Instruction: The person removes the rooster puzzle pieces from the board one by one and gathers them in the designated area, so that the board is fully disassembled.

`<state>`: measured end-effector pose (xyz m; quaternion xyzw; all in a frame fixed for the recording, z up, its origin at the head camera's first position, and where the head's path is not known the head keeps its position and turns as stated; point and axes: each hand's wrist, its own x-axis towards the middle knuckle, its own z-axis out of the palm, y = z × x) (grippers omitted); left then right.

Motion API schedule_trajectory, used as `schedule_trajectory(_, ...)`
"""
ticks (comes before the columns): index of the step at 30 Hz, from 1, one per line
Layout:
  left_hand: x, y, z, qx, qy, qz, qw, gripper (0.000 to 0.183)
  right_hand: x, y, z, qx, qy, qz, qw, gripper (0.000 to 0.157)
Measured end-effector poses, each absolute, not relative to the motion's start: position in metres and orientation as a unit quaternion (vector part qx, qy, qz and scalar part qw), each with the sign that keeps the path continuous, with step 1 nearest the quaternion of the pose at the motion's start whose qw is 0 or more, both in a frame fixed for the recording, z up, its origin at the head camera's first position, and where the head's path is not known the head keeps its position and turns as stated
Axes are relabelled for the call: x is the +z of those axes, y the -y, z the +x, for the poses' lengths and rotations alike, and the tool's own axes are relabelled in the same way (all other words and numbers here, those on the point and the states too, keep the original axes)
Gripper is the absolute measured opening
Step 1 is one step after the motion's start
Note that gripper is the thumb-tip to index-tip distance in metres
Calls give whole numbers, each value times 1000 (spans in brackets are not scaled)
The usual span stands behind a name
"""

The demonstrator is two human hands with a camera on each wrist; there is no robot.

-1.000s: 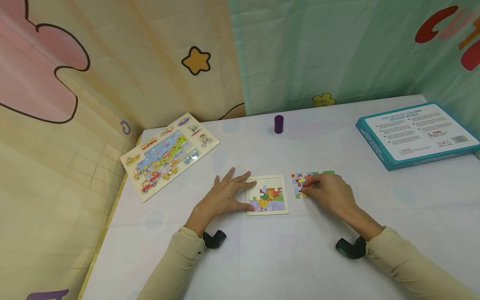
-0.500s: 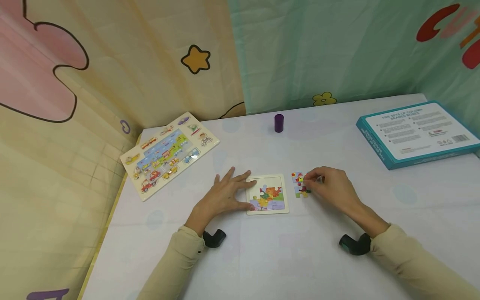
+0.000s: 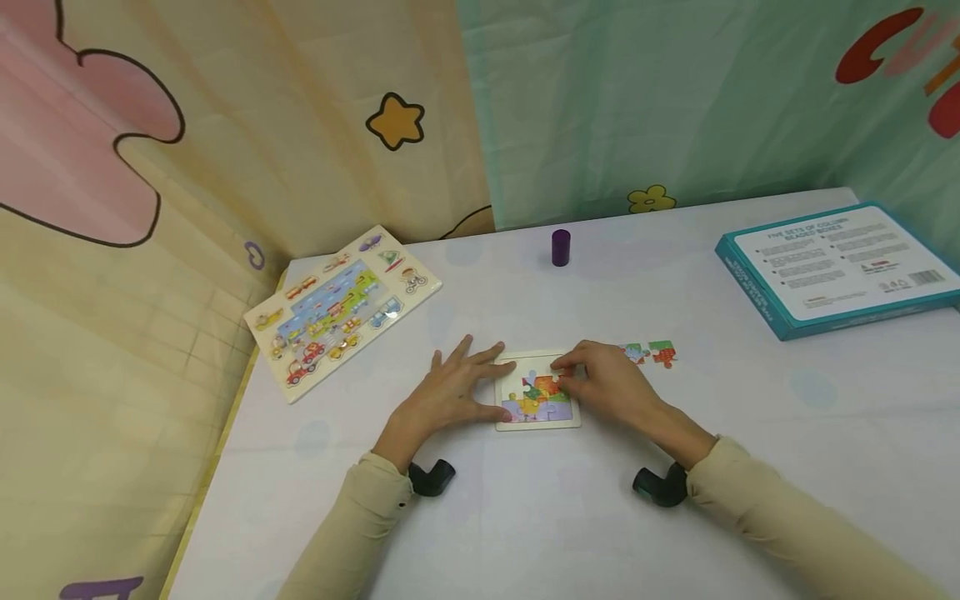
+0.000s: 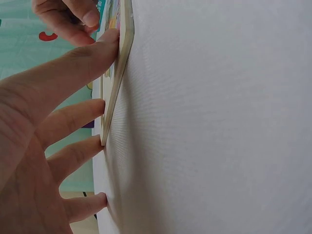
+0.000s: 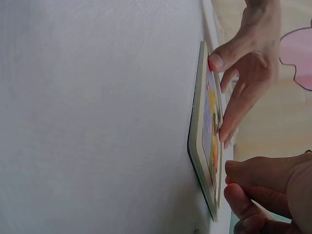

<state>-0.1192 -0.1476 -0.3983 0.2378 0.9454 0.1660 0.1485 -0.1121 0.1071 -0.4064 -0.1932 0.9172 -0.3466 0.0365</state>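
A small square wooden jigsaw tray (image 3: 517, 426) lies on the white table with a partly filled picture of colourful pieces (image 3: 545, 408). My left hand (image 3: 448, 387) spreads its fingers over the tray's left side, the thumb on the lower left corner and fingertips along the left edge. Over the tray's upper right part, my right hand (image 3: 611, 383) pinches a puzzle piece between thumb and fingers; the piece is almost wholly hidden. In the right wrist view, these fingertips (image 5: 233, 168) are just above the tray. Loose puzzle pieces (image 3: 663, 353) lie right of the tray, some covered by my right hand.
A larger vehicle picture board (image 3: 341, 312) lies at the back left. Behind the tray stands a purple cylinder (image 3: 560, 247). A flat teal box (image 3: 840, 267) lies at the right. Printed curtains (image 3: 645, 100) hang along the table's far edge.
My right hand has moved left from the loose pieces to the tray's upper right part, uncovering the pieces farthest right. My left hand has stayed on the tray.
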Motion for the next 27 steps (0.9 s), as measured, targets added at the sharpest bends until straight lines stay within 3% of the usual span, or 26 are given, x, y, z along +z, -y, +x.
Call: schedule_trajectory(27,-396,147,-119,164,-946,243,142,75,-406,-88,-112,-324,-920,-212,67,15)
